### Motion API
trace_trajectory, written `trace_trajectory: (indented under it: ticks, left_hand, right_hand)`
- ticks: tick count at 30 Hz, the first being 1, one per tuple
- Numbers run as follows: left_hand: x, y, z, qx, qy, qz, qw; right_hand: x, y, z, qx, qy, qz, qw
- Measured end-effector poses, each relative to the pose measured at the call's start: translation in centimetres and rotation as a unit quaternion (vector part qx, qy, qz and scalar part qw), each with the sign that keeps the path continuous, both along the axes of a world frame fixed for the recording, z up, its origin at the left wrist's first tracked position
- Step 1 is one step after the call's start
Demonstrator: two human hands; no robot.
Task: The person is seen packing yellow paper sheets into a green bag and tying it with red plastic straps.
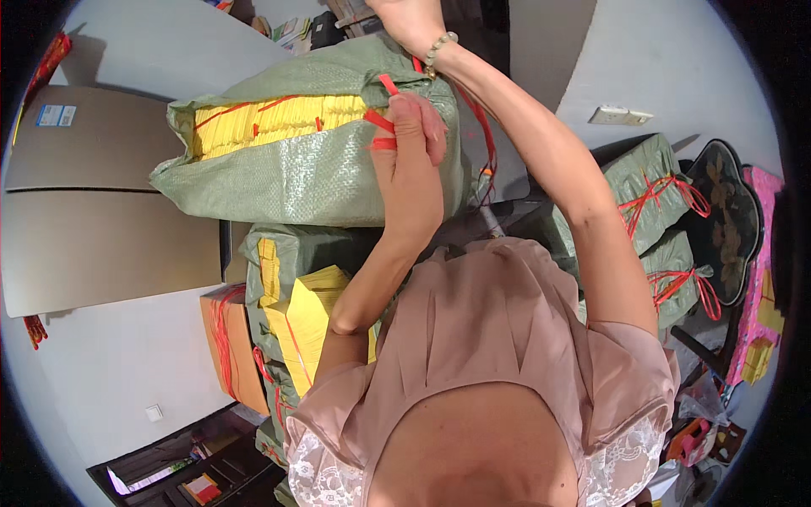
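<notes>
A large green woven sack (296,186) lies in front of me, its mouth gaping on the left. Inside show packed rows of yellow paper bundles (279,118) with red bands. My left hand (414,131) is closed at the sack's upper right, with flat red plastic cord (378,122) wound round it and a loose end sticking up. Gathered sack cloth lies right beside its fingers. At the top edge, my right hand (410,21) reaches past the sack, a beaded bracelet (439,51) on its wrist. The frame cuts off its fingers. More red cord (486,139) hangs below that wrist.
Below the sack are another green sack (291,245), a yellow paper stack (304,325) and a cardboard box (235,342) with red cord. Tied green sacks (646,186) are piled at right, beside a dark chair back (722,220). A fridge (110,245) stands at left.
</notes>
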State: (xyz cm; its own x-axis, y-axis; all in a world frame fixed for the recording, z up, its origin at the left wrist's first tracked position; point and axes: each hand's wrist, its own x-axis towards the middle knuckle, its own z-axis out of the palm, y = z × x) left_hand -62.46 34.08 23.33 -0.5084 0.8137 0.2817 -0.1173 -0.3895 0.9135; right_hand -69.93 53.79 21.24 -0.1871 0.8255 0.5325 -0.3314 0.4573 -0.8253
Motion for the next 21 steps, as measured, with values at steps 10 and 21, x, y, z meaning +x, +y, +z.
trace_trajectory:
  ticks: [10, 21]
  left_hand:
    - [1.2, 0.1, -0.4, 0.008, 0.006, 0.016, 1.0]
    - [-3.9, -6.2, 2.8, 0.045, 0.122, 0.094, 0.987]
  right_hand:
    - [1.6, 0.8, 0.5, -0.027, -0.092, -0.011, 0.995]
    - [9.4, 9.5, 3.2, 0.06, -0.504, 0.385, 0.771]
